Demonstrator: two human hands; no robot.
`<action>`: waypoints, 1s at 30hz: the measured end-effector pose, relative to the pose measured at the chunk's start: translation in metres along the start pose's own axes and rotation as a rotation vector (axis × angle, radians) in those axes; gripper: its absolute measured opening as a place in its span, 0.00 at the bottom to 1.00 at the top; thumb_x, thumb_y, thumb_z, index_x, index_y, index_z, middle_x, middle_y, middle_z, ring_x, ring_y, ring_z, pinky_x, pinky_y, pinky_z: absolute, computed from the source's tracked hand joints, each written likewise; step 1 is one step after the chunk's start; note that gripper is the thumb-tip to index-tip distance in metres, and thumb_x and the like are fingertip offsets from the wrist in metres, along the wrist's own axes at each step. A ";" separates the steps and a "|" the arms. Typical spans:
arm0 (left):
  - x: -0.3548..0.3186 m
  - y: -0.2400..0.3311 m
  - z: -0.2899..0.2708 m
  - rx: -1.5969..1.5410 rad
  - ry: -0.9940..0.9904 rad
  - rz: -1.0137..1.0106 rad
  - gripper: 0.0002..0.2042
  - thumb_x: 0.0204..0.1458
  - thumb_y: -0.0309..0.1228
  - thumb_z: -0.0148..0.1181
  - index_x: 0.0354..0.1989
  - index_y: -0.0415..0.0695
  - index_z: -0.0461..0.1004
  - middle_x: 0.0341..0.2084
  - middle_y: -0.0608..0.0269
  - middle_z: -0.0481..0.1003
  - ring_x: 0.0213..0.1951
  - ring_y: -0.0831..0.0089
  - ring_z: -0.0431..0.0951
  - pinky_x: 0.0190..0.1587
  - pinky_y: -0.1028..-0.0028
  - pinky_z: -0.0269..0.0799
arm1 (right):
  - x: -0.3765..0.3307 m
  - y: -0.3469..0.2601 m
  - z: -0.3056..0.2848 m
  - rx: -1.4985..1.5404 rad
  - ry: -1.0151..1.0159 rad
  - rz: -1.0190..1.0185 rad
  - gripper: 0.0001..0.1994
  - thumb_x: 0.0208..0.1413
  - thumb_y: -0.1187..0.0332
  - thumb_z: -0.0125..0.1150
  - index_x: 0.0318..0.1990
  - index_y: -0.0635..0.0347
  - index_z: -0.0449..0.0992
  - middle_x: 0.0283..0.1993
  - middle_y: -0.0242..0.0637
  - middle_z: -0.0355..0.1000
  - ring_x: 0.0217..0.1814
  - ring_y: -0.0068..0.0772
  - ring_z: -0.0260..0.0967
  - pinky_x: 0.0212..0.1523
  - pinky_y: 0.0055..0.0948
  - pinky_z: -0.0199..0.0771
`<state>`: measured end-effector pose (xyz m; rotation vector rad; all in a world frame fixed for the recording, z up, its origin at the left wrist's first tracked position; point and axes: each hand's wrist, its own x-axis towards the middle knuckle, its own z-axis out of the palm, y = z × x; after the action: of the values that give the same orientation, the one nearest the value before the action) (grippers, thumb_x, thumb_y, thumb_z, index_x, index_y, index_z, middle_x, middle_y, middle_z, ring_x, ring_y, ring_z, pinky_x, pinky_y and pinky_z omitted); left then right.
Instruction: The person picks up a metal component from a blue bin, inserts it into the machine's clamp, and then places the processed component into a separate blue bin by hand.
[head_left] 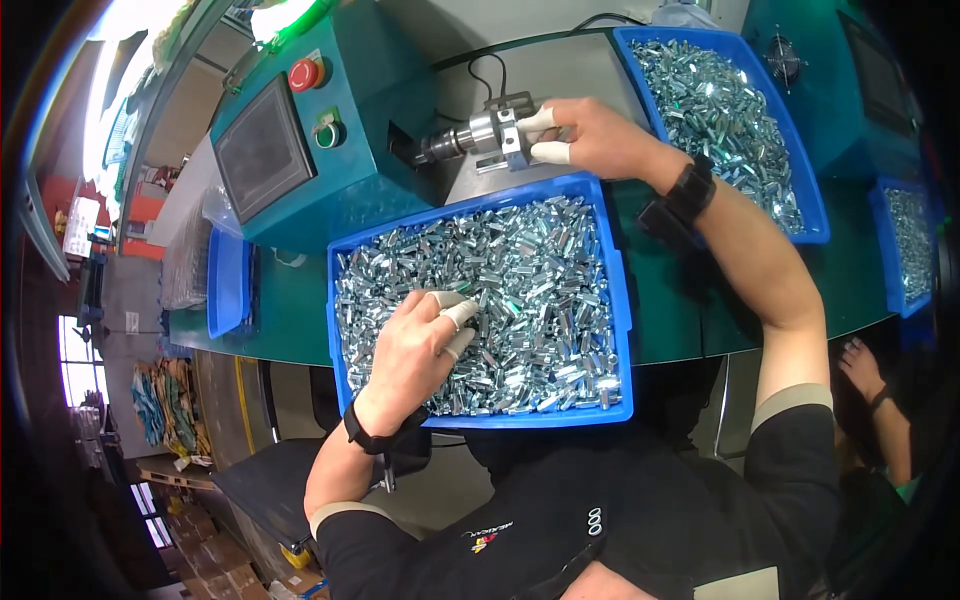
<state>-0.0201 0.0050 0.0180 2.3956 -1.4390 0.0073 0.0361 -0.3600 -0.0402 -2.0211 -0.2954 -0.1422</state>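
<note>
A blue tray (617,270) in front of me is heaped with small silvery metal pieces (540,310) that look like long hex nuts. My left hand (415,345) reaches over its left half, the covered fingertips bent down and drawn together at the heap. What they pinch is too small to make out. Beyond the tray, my right hand (595,138) is at a round metal fixture (490,132) on the machine's spindle. Its thumb and fingers, in pale finger covers, close at the fixture's right end; anything between them is hidden.
The teal machine (375,110) stands at the back left with a dark screen (263,150), a red stop button (305,74) and a green button (327,135). Another full blue tray (815,228) sits right of my right hand. Someone else's hand (862,368) shows at far right.
</note>
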 end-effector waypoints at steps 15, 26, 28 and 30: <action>0.016 0.004 0.014 0.071 -0.069 0.094 0.16 0.49 0.25 0.73 0.49 0.43 0.83 0.47 0.60 0.79 0.46 0.58 0.78 0.50 0.63 0.77 | -0.005 -0.002 -0.011 -0.026 0.028 -0.011 0.17 0.64 0.68 0.70 0.58 0.61 0.84 0.41 0.34 0.81 0.45 0.25 0.79 0.46 0.28 0.77; 0.019 0.004 0.017 0.030 -0.076 0.088 0.12 0.48 0.24 0.74 0.42 0.44 0.82 0.46 0.62 0.80 0.46 0.57 0.78 0.50 0.62 0.77 | 0.000 -0.018 -0.011 -0.169 0.308 0.202 0.21 0.63 0.55 0.71 0.51 0.65 0.82 0.35 0.41 0.83 0.38 0.32 0.81 0.42 0.34 0.80; 0.019 0.004 0.018 0.014 -0.050 0.097 0.12 0.47 0.23 0.74 0.40 0.44 0.82 0.45 0.62 0.80 0.45 0.56 0.79 0.48 0.61 0.78 | 0.006 -0.025 -0.004 -0.381 0.387 0.160 0.24 0.61 0.51 0.71 0.52 0.64 0.81 0.35 0.44 0.84 0.38 0.41 0.83 0.42 0.40 0.82; 0.018 0.005 0.019 0.005 -0.045 0.110 0.11 0.47 0.23 0.74 0.40 0.44 0.82 0.45 0.63 0.80 0.45 0.56 0.79 0.48 0.61 0.78 | 0.012 -0.025 0.003 -0.473 0.386 0.135 0.23 0.60 0.51 0.71 0.51 0.63 0.80 0.36 0.47 0.83 0.38 0.45 0.83 0.42 0.43 0.82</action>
<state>-0.0188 -0.0184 0.0051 2.3314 -1.5916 -0.0155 0.0405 -0.3450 -0.0171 -2.4108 0.1344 -0.5514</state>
